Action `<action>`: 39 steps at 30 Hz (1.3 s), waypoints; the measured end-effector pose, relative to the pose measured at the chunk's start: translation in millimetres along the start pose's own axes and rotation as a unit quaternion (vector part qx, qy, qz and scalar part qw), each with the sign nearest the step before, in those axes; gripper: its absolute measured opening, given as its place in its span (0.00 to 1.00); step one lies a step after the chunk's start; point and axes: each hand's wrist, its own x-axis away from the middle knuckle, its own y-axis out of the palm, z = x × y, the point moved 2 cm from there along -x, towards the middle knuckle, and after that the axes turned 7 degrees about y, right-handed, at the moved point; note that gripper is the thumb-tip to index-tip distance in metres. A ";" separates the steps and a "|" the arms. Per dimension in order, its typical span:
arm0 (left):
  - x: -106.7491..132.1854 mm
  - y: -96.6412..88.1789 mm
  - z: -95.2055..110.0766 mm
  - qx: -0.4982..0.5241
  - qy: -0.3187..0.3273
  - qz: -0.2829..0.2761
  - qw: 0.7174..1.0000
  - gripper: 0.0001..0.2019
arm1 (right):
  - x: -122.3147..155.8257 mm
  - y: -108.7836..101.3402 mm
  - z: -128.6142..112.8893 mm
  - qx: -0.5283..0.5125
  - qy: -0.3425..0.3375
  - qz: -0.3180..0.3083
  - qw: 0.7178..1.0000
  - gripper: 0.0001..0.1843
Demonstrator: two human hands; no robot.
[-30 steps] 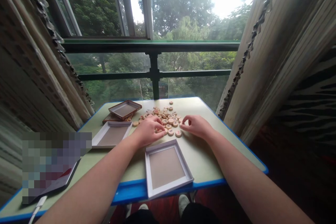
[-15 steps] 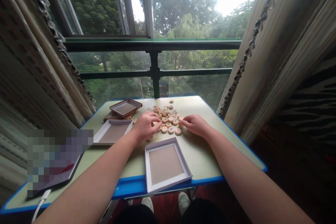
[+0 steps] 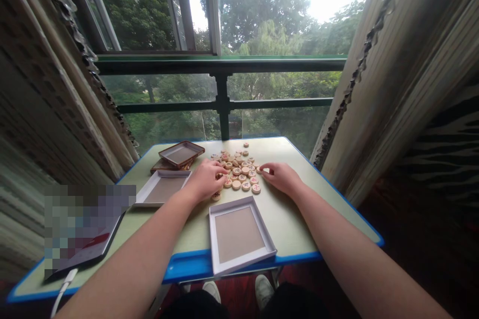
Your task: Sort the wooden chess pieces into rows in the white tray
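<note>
Several round wooden game discs [image 3: 239, 168] with red or dark marks lie spread on the pale green table [image 3: 292, 219]. My left hand [image 3: 205, 180] rests at the left edge of the pile, its curled fingers touching discs; one disc [image 3: 216, 196] lies just below it. At the pile's right edge my right hand [image 3: 280, 176] lies palm down, fingertips pinched at a disc [image 3: 259, 170]. An empty white box tray [image 3: 239, 234] sits in front of both hands, overhanging the table's near edge.
A second white tray [image 3: 161, 188] lies to the left, with a brown tray [image 3: 181, 153] stacked on another behind it. A tablet with a white cable [image 3: 63, 289] sits at the near left corner. Window railing [image 3: 220, 104] stands beyond the table; curtains hang on both sides.
My left hand has slid up and left over the pile, uncovering discs under it. My right hand has shifted slightly back along the pile's right edge.
</note>
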 end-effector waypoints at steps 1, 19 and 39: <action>0.1 1.2 -1.4 -0.002 0.002 -0.011 1.000 0.10 | -0.3 0.3 0.4 0.003 0.002 0.000 1.000 0.13; 2.6 -12.7 -19.1 -0.004 -0.035 -0.041 0.999 0.10 | -3.1 3.9 2.9 0.020 -0.026 -0.012 0.999 0.18; 0.0 -16.3 -14.3 -0.041 -0.058 -0.069 0.995 0.14 | -1.6 -8.1 -25.1 -0.098 -0.111 0.058 0.987 0.11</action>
